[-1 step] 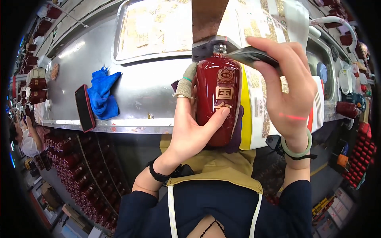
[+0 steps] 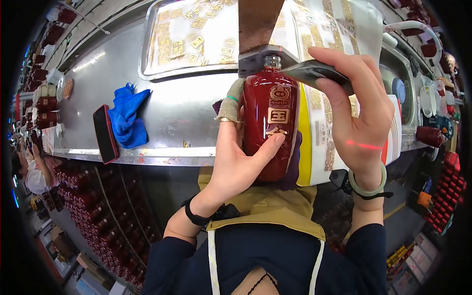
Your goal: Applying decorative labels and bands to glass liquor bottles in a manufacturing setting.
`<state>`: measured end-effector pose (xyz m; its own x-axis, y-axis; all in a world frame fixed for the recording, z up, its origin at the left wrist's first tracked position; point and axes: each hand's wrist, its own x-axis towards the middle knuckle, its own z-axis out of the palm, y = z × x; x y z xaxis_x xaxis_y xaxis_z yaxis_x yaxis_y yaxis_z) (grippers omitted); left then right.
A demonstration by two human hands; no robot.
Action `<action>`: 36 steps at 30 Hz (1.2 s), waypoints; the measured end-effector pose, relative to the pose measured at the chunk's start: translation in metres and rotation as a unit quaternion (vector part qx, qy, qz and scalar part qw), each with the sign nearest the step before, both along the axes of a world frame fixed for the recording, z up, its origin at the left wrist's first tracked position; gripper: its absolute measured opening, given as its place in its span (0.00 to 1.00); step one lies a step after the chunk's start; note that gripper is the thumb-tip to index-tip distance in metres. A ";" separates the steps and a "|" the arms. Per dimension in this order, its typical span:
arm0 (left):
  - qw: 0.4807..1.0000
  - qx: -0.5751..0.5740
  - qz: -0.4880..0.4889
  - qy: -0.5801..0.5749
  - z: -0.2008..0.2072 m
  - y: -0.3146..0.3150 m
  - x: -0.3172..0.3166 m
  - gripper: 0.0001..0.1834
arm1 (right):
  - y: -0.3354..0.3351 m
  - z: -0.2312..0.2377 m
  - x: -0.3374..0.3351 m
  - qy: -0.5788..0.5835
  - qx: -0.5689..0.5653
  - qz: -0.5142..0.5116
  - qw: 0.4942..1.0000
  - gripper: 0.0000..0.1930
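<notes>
A dark red glossy bottle (image 2: 260, 103) with a clear threaded glass neck bears a gold emblem and gold characters. My left hand (image 2: 238, 164) is closed round it, thumb across the front by the lower character; a fabric sleeve covers one finger, and other fingertips are hidden behind. My right hand (image 2: 363, 110) pinches a dark, flat, tapering tool (image 2: 317, 70) between thumb and fingers. Its narrow end is at the bottle's neck and shoulder; whether it touches I cannot tell. A purple cloth (image 2: 290, 179) shows under the bottle's lower end.
Beyond the bottle's neck stands a brown upright post (image 2: 259, 22) on a metal base. A metal tray (image 2: 146, 69) of gold character pieces lies behind left. A blue cloth (image 2: 128, 118) and a phone (image 2: 104, 135) rest on the left. Sheets with gold pieces (image 2: 319, 105) lie right, near a sink (image 2: 409, 98).
My right hand and the tool have shifted very slightly right. The gold pieces on the tray show more clearly. My left hand and the bottle keep their place.
</notes>
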<state>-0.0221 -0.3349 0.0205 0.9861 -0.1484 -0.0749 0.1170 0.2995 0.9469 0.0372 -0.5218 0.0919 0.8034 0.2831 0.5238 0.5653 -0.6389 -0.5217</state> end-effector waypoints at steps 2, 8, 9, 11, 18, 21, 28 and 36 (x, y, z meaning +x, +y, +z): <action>1.000 -0.008 -0.004 0.009 0.001 0.000 0.000 0.49 | -0.004 -0.003 -0.002 0.028 0.014 0.016 0.999 0.16; 0.999 -0.045 0.007 0.028 0.004 0.002 0.005 0.47 | 0.005 -0.021 -0.030 0.335 0.383 -0.012 0.861 0.20; 0.998 -0.046 0.014 0.034 0.004 0.002 0.007 0.44 | 0.010 -0.027 -0.033 0.357 0.367 -0.023 0.859 0.22; 0.998 -0.048 0.024 0.045 0.001 0.000 0.011 0.43 | 0.019 -0.038 -0.038 0.383 0.399 -0.047 0.832 0.27; 0.997 -0.050 0.031 0.054 -0.001 -0.001 0.014 0.40 | 0.026 -0.063 -0.043 0.404 0.436 -0.053 0.803 0.31; 0.998 -0.047 0.024 0.042 -0.001 -0.001 0.014 0.40 | 0.023 -0.062 -0.044 0.399 0.404 -0.057 0.821 0.30; 0.997 -0.049 0.021 0.054 -0.002 0.000 0.015 0.41 | 0.020 -0.055 -0.028 0.406 0.405 -0.049 0.818 0.26; 0.999 -0.015 0.028 0.017 -0.003 -0.003 0.015 0.42 | 0.022 -0.065 -0.010 0.375 0.389 -0.068 0.839 0.17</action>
<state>-0.0073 -0.3382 0.0174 0.9898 -0.0963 -0.1055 0.1319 0.3340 0.9333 0.0269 -0.4994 0.0274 0.9868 -0.0299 -0.1593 -0.1585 0.0275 -0.9870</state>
